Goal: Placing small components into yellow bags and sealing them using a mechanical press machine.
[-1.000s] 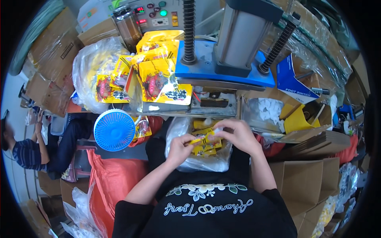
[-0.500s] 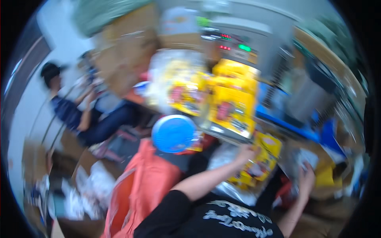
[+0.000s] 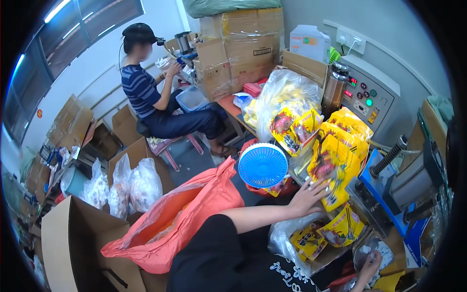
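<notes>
My left hand point(image 3: 310, 198) reaches out with its fingers spread against the near edge of a pile of yellow printed pouches point(image 3: 336, 155). One pouch point(image 3: 335, 192) by the fingertips is smeared by motion. At the lower right, my right hand point(image 3: 368, 270) has its fingers bent together, with a small white bit at the tips that I cannot make out. It is over a clear container point(image 3: 373, 253) of whitish pieces. Between the hands, more yellow pouches point(image 3: 343, 227) lie in and beside an open clear plastic bag point(image 3: 284, 232) near my body.
A blue-topped round fan point(image 3: 263, 166) stands left of the pile. A press with a blue frame point(image 3: 373, 168) and a control box point(image 3: 372, 92) are on the right. An orange-red sack point(image 3: 194, 214) and a cardboard box point(image 3: 61, 243) lie left. A co-worker point(image 3: 146, 87) sits beyond.
The view has swung and sharpened, so things sit elsewhere in the picture. My left hand has gone from the pouches near my body to the pile's edge, its fingers now spread.
</notes>
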A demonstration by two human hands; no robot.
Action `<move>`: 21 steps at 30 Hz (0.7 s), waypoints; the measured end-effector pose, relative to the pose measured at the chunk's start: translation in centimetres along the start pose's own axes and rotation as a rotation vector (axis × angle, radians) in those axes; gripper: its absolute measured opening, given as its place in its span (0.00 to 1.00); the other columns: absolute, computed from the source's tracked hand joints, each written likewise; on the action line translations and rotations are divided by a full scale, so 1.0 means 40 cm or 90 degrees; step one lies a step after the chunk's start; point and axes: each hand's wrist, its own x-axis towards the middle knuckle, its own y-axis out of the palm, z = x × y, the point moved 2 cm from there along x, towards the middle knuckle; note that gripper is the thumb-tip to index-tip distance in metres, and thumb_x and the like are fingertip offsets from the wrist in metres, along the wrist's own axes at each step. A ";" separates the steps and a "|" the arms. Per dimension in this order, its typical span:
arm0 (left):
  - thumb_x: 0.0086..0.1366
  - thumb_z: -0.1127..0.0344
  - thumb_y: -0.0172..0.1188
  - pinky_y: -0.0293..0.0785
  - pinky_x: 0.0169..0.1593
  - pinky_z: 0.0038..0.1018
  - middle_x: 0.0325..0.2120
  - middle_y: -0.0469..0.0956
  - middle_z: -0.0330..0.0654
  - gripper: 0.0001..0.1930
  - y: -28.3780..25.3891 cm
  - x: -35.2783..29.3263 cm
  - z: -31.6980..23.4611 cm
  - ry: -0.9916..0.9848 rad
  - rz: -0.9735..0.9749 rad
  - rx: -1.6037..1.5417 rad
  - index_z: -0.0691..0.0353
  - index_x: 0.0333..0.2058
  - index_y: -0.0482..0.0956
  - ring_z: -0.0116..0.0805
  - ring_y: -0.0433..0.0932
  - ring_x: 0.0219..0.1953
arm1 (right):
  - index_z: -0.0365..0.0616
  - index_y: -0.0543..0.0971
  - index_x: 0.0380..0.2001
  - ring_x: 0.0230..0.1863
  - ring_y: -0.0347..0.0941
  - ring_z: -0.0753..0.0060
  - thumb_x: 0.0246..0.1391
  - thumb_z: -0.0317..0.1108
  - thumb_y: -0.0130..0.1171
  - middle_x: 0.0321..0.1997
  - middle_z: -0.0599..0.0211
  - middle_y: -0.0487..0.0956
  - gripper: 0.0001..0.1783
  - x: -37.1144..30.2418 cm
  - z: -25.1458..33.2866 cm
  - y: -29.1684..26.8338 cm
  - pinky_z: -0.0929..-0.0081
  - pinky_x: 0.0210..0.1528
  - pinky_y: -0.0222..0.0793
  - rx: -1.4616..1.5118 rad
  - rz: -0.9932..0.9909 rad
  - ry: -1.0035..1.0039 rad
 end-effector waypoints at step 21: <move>0.59 0.64 0.62 0.73 0.36 0.27 0.28 0.80 0.43 0.10 0.035 -0.135 -0.170 -0.219 0.204 -0.637 0.67 0.31 0.81 0.32 0.79 0.30 | 0.36 0.75 0.40 0.42 0.77 0.73 0.54 0.24 0.59 0.41 0.62 0.80 0.10 -0.043 0.424 0.078 0.75 0.47 0.73 0.607 0.381 0.076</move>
